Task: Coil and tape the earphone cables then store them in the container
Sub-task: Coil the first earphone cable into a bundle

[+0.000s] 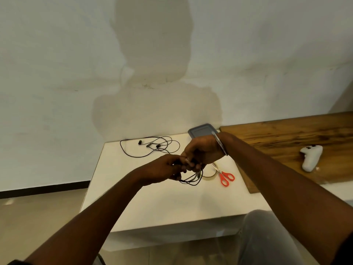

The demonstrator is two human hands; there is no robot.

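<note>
Above the middle of the white table (152,203), my left hand (162,171) and my right hand (202,150) meet, both gripping a coiled black earphone cable (193,178) whose loops hang below the fingers. A second black earphone cable (150,147) lies loose and uncoiled at the table's far edge. The grey-lidded container (200,131) stands at the far right corner, partly hidden behind my right wrist. A tape roll (209,174) lies flat under my right hand, half hidden by it.
Red-handled scissors (225,176) lie on the table just right of the tape roll. A wooden board (286,142) adjoins the table on the right, with a white game controller (311,157) on it. The wall stands directly behind the table.
</note>
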